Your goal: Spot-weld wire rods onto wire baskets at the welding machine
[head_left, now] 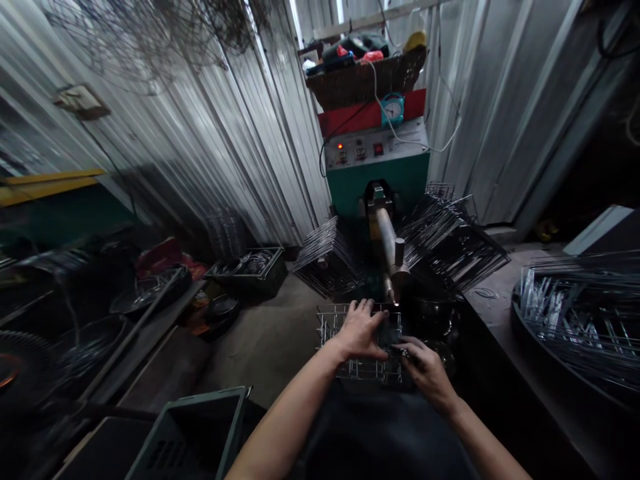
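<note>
A wire rack [327, 325] lies below the tip of the green machine [345, 183]. My left hand [361, 330] rests on the rack with its fingers spread. At the rack's right side, my right hand [425, 367] has its fingers pinched together; what they hold is too small and dark to make out. Just beyond my hands, the machine's metal arm [387, 237] slopes down towards the rack, with a small bright spot at its tip.
Stacked wire frames [327, 257] hang left of the machine arm, and more frames [450, 240] hang right. A large basin [575, 353] of wire pieces is at right. A green crate [200, 403] stands at lower left. Behind is a corrugated wall [225, 133].
</note>
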`<state>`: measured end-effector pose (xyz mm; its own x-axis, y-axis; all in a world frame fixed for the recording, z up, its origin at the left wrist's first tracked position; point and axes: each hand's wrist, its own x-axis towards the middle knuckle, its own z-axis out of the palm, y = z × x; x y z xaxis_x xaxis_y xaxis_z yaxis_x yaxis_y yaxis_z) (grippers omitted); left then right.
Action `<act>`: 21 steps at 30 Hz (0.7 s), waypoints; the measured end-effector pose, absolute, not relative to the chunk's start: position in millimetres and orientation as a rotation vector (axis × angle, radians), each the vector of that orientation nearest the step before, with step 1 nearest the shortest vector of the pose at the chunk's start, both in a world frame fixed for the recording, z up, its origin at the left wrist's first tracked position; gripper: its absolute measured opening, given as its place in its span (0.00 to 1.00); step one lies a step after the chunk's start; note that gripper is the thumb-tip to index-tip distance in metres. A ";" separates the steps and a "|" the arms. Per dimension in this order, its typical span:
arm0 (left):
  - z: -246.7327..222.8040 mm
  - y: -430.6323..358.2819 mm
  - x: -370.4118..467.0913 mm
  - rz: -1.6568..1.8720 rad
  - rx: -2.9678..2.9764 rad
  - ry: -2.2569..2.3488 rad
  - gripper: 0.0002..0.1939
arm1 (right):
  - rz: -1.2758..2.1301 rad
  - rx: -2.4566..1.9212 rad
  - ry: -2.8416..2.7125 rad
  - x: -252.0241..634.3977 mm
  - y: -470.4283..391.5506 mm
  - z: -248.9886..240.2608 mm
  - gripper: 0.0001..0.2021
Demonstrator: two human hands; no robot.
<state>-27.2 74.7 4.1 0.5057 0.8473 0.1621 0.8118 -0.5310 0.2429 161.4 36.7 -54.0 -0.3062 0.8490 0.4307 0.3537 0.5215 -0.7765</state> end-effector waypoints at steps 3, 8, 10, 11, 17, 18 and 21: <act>4.2 83.8 -26.7 0.403 2.581 1.465 0.47 | 0.695 -0.995 -1.873 160.2 46.2 -51.7 0.12; 4.7 92.7 -25.3 0.438 2.495 1.487 0.46 | 0.670 -0.994 -1.863 160.8 57.7 -49.0 0.13; 3.7 92.5 -25.0 0.424 2.469 1.485 0.46 | 0.667 -0.996 -1.865 161.3 57.2 -48.3 0.12; 3.0 92.1 -25.0 0.418 2.462 1.486 0.46 | 0.663 -0.997 -1.865 161.4 56.4 -47.8 0.12; 1.8 102.9 -24.3 0.441 2.484 1.518 0.45 | 0.634 -0.989 -1.851 159.1 64.9 -44.4 0.13; 2.6 107.3 -24.1 0.438 2.482 1.535 0.45 | 0.633 -0.985 -1.847 158.5 69.5 -43.6 0.13; 4.9 119.3 -23.4 0.440 2.470 1.568 0.43 | 0.632 -0.971 -1.830 157.1 82.7 -41.8 0.13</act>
<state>-23.4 119.3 4.9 0.3993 0.9045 0.1501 0.8503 -0.4265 0.3083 157.1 82.7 -41.8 -0.2466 0.8327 0.4958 0.3493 0.5536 -0.7560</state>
